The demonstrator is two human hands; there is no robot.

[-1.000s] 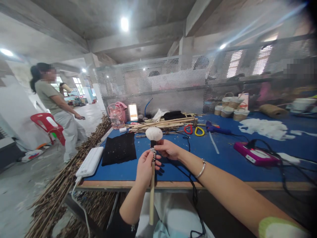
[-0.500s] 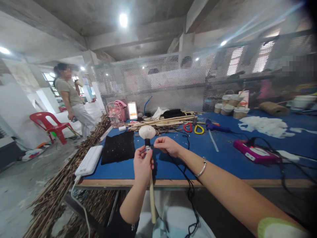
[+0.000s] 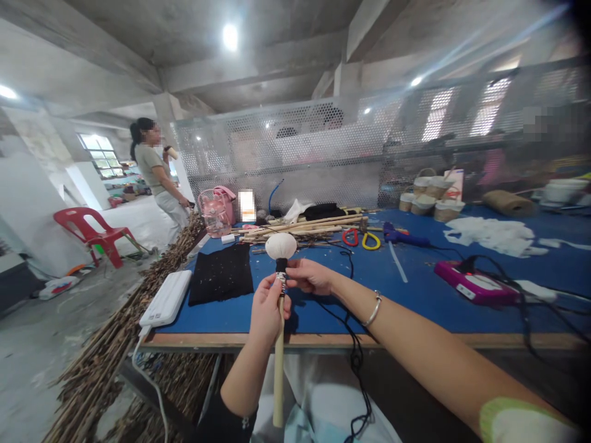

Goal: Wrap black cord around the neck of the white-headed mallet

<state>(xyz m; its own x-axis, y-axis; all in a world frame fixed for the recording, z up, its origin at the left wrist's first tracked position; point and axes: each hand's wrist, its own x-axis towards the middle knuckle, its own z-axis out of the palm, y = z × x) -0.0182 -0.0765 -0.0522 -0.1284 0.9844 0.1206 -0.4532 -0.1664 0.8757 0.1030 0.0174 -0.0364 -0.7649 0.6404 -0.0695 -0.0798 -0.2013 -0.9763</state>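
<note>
My left hand (image 3: 268, 304) is closed round a padded mallet just below its head, holding it upright over the table's front edge. The mallet has a rounded white head (image 3: 281, 246), a black-wrapped neck with black-and-white banding, and a pale wooden handle (image 3: 278, 381) hanging down past the edge. My right hand (image 3: 311, 277) is pinched beside the neck, its fingertips at the black cord wound there. Part of that black cord (image 3: 354, 354) trails off the table in loose loops. The fingertips partly cover the winding.
On the blue table (image 3: 305, 317) lie a black cloth (image 3: 220, 275), a white power bank (image 3: 166, 299), wooden sticks (image 3: 318, 227), a glue gun (image 3: 406, 237) and a purple power strip (image 3: 475, 283). Dry stalks (image 3: 111, 344) lean at the left. A person (image 3: 157, 175) stands beyond.
The mallet has shifted slightly right and its handle has swung left at the bottom. My right hand has come in against the neck. The person at the left has moved rightward.
</note>
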